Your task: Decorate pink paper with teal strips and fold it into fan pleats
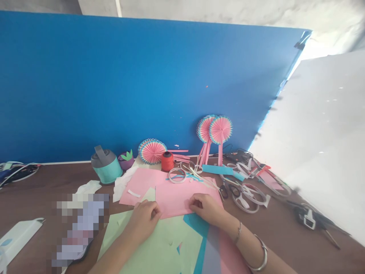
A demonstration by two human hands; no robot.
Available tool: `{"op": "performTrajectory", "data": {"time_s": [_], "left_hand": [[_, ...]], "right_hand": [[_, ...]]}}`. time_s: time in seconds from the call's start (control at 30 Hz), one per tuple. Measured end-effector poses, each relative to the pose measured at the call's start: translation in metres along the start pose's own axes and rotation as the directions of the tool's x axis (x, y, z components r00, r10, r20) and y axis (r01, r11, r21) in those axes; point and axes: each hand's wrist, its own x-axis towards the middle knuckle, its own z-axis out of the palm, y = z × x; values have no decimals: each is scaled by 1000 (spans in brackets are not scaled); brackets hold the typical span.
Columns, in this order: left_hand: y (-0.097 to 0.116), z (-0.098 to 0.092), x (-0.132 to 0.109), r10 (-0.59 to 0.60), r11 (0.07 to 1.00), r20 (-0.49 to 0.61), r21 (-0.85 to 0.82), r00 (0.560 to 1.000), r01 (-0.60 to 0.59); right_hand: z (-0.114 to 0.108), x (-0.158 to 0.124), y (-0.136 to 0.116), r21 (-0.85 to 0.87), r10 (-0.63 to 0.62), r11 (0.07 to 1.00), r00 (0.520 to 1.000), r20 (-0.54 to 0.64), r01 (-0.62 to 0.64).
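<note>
One pink sheet [175, 199], lower centre: left hand [145, 217] and right hand [205, 207] curled at it, pinch unclear; best kept flat.

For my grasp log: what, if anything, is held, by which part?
Cannot tell: left hand and right hand are by the near edge of the pink paper.

The left hand [144, 217] and right hand [207, 208], fingers curled, were by the near edge of pink paper [175, 201], above a green sheet [159, 249]. Behind, the counter [285, 247] held a red spool [167, 162] and pleated fans [221, 128].
</note>
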Motion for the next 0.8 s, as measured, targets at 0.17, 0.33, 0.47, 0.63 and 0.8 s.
{"op": "performTrajectory", "data": {"time_s": [0.17,0.33,0.47,0.63,0.8], "left_hand": [[5,4,-4,222,956,-86,213,971,-200],[8,13,-3,477,840,-30,308,878,-446],[7,13,-3,490,837,-41,303,871,-456],[-4,3,-4,459,867,-98,266,883,-421],[-14,1,-2,425,898,-177,210,888,-388]], "right_hand": [[-1,-6,-11,-287,-238,935,969,-66,210],[7,-9,-19,-493,-463,742,879,111,453],[7,-8,-19,-518,-494,701,858,142,490],[-10,-14,-23,-565,-394,719,907,147,404],[-9,-16,-23,-615,-397,688,909,125,385]]}}
